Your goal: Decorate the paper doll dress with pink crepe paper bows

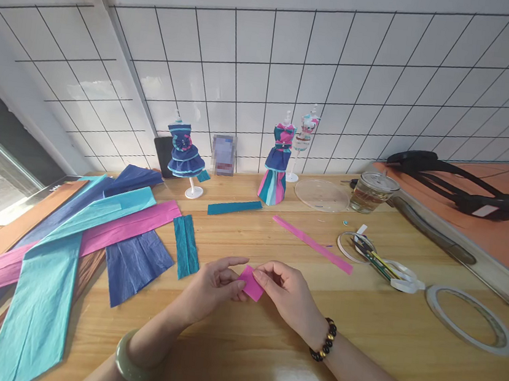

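Between my two hands, above the wooden table [233, 361], is a small square piece of pink crepe paper [252, 286]. My left hand [212, 284] pinches its left edge between thumb and fingers. On the opposite side, the thumb and forefinger of my right hand [288, 293] grip its upper right edge. A long pink paper strip [313, 244] lies just beyond my right hand. Left of my left hand is a folded teal paper piece [186, 247], and a teal strip [234, 207] lies farther back.
Crepe paper lengths in turquoise [46, 301], pink and blue overlap at left. Small dress forms in paper dresses, one blue [185, 151] and one striped [276, 168], stand near the wall. Tape rolls [470, 319], scissors [399, 276] and a lidded glass [372, 192] are at right.
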The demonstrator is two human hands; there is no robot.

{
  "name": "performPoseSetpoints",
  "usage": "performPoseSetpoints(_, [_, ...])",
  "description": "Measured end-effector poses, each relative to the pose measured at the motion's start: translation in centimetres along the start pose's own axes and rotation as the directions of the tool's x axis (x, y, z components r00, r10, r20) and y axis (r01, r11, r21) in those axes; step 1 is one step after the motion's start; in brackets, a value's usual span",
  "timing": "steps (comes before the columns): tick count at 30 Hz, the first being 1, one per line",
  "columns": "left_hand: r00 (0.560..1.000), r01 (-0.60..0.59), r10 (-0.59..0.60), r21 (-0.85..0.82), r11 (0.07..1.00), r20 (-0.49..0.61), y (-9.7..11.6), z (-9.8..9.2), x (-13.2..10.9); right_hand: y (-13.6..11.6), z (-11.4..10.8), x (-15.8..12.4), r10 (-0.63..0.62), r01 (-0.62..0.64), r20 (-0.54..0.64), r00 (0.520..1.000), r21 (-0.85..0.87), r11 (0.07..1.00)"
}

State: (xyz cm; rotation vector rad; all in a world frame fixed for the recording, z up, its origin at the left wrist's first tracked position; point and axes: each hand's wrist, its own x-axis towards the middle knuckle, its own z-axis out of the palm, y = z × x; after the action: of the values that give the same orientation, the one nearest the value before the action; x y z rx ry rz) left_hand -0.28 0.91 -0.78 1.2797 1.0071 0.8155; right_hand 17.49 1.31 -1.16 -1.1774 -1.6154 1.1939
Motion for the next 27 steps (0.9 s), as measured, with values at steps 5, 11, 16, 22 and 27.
performPoseSetpoints(5, [1.000, -0.017, 0.017, 0.004, 1.000, -0.015, -0.14, -0.09, 0.04, 0.12, -0.14, 0.15, -0.001, 0.000, 0.024, 1.000, 0.050, 0.999])
performPoseSetpoints(11, [1.000, -0.013, 0.012, -0.008, 1.000, -0.019, -0.05, -0.03, 0.07, -0.01, -0.20, 0.11, -0.031, 0.028, 0.091, 0.995, 0.035, 0.999])
performPoseSetpoints(16, [0.999, -0.030, 0.030, 0.009, 1.000, 0.025, 0.22, 0.25, -0.02, -0.05, 0.00, -0.06, -0.062, 0.061, -0.030, 0.998, -0.044, 0.997])
performPoseSetpoints(22, [0.999, -0.040, 0.035, 0.155, 0.987, 0.034, 0.19, 0.27, 0.22, -0.32, 0.35, -0.13, -0.115, 0.113, -0.036, 0.993, -0.061, 0.992])
performPoseSetpoints(27, [0.999, -0.029, 0.024, 0.146, 0.989, 0.037, 0.71, 0.27, 0.20, -0.38, 0.38, -0.13, -0.137, 0.139, 0.091, 0.986, -0.013, 0.990])
